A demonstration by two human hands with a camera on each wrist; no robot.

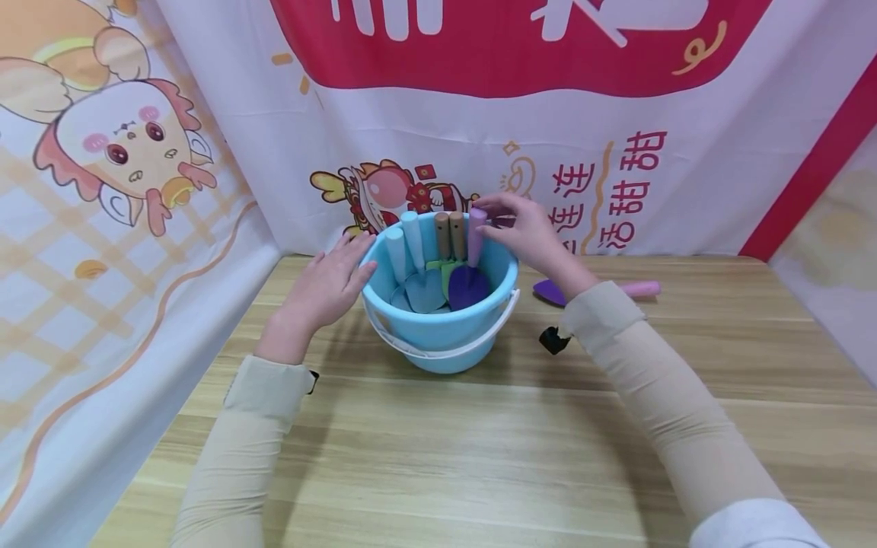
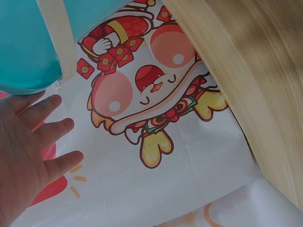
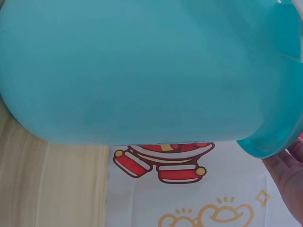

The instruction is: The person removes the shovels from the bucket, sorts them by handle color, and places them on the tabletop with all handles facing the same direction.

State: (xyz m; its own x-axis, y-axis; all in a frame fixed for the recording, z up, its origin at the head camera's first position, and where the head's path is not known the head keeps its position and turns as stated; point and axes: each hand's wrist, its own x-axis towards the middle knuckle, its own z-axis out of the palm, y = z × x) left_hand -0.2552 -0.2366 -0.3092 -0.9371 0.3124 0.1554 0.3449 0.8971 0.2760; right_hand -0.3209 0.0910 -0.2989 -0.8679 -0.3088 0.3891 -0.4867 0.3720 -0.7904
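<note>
A light blue bucket (image 1: 438, 346) with a white handle (image 1: 445, 354) stands upright on the table. Inside it lean two toy shovels with pale blue handles (image 1: 396, 255), two brown handles (image 1: 443, 236) with green below, and a purple shovel (image 1: 469, 289) with a pink handle. My right hand (image 1: 527, 230) pinches that pink handle near its top, above the bucket's right rim; the right wrist view hides most of the fingers behind the bucket (image 3: 142, 71). At the left rim, my left hand (image 1: 330, 280) rests with straight fingers, spread in the left wrist view.
Another purple shovel (image 1: 548, 291) with a pink handle lies on the wooden table (image 1: 438, 464), partly behind my right wrist. A printed cloth (image 1: 288, 152) hangs right behind the bucket, and another stands along the left side.
</note>
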